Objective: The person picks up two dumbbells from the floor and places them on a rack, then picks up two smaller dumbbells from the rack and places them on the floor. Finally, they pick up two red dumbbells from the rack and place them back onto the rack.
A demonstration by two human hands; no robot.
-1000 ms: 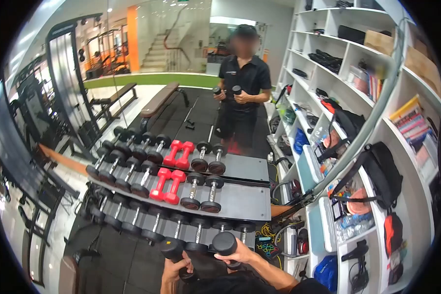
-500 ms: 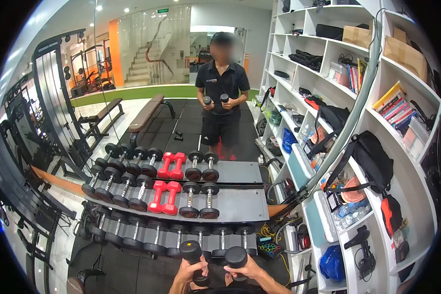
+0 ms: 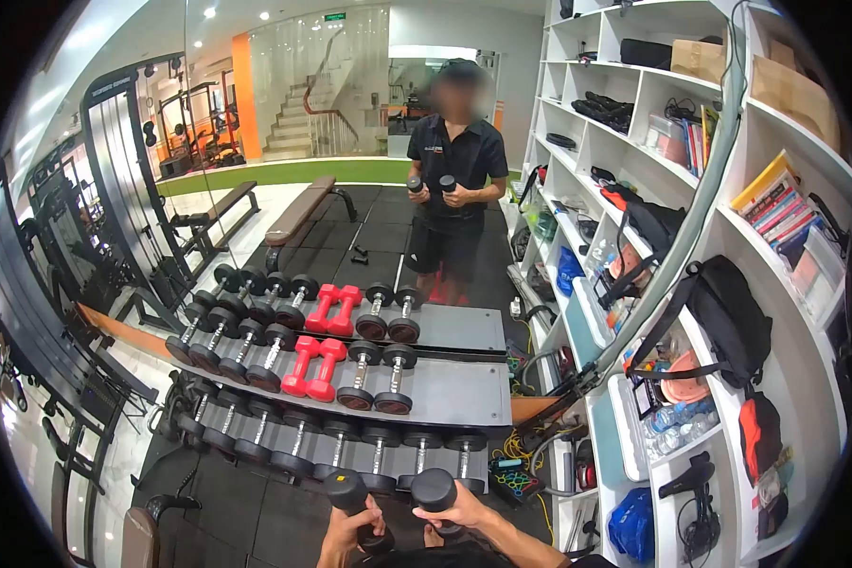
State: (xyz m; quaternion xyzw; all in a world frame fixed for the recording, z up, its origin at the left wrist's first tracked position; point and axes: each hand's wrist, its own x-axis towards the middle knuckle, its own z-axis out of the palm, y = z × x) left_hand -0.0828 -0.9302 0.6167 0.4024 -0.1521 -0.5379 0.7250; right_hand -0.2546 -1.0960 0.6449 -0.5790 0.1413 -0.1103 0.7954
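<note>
At the bottom centre of the frame, the left hand [image 3: 343, 535] and right hand [image 3: 459, 514] each grip a dumbbell [image 3: 350, 500], side by side. Above them, mid-frame, stands the tiered rack [image 3: 464, 390] bearing rows of weights. Beyond it, at upper centre, stands another person [image 3: 456, 180]. Shelves [image 3: 729, 227] fill the right side.

Lower ends of both held dumbbells [image 3: 350, 497] — and the wrists below — cut off by the frame's bottom edge

Open grey shelf space [image 3: 464, 390] right of the racked dumbbells [image 3: 379, 377]; bottom row [image 3: 350, 445] packed tight, white shelving [image 3: 634, 417] crowding right.
</note>
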